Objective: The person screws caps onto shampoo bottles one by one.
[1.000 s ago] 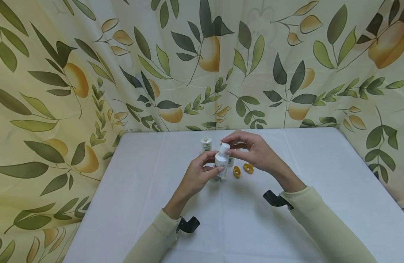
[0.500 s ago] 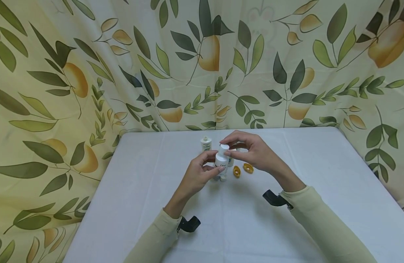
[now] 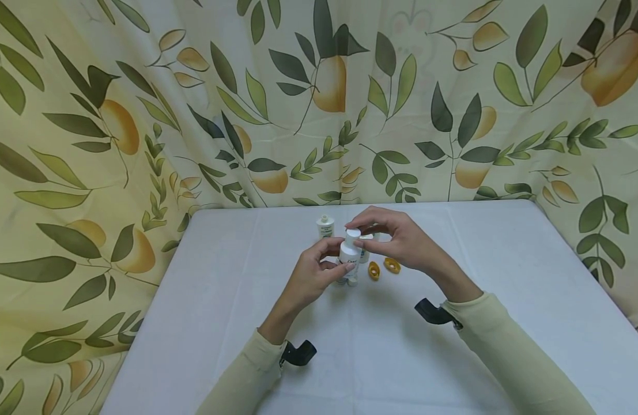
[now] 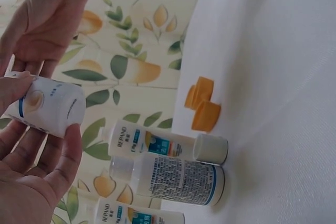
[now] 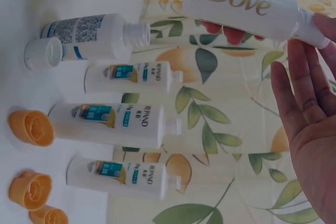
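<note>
Above the table, my left hand (image 3: 310, 278) grips a white Dove bottle (image 5: 236, 4) round its body. Thumb and fingers of my right hand (image 3: 396, 233) pinch the white cap (image 3: 353, 233) at the bottle's top. How far the cap sits on the neck is hidden by the fingers. Below them stands a white bottle with a printed back label (image 5: 86, 38), its threaded neck bare. A loose white cap (image 5: 44, 53) lies beside its base.
Three uncapped REPAND bottles (image 5: 107, 124) stand behind the hands. Orange caps (image 5: 30, 128) lie on the white-covered table (image 3: 194, 323) near them; one (image 3: 392, 265) is to the right of the bottles. A leaf-patterned curtain (image 3: 277, 115) hangs at the table's back edge.
The cap and right fingertips have shifted slightly left and down, and the Dove bottle stands a little more upright. The left hand has barely moved.
</note>
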The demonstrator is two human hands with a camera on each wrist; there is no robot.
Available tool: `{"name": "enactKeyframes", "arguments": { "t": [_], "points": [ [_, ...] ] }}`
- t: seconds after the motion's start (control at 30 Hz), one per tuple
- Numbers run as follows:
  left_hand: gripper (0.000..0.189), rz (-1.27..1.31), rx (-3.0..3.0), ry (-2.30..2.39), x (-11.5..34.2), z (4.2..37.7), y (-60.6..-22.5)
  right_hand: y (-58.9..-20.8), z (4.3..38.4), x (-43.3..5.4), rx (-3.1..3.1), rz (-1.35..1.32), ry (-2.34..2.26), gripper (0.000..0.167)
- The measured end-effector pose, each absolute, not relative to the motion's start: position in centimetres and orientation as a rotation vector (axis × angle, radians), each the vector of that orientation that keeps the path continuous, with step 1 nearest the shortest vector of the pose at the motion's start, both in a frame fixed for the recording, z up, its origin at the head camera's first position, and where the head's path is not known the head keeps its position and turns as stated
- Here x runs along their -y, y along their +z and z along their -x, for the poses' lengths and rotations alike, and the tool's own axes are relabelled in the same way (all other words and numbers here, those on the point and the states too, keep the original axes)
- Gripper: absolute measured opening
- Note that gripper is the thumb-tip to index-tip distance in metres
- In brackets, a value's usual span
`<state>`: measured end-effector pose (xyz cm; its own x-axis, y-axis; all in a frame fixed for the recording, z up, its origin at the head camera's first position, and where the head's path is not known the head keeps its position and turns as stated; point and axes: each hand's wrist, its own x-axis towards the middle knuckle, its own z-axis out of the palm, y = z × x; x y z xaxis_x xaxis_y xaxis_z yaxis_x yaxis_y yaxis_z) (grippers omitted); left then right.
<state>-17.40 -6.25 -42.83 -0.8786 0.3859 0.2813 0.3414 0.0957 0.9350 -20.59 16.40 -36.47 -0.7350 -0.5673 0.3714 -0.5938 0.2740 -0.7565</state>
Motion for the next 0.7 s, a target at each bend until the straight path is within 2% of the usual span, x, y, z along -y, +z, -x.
{"name": "enactKeyframes", "arguments": {
  "t": [0.7],
  "points": [
    [0.048, -0.734, -2.277, 1.933, 6.31, 17.28, -42.79, -36.64, 20.41, -16.40, 2.528, -1.097, 1.618, 0.033]
  ]
}}
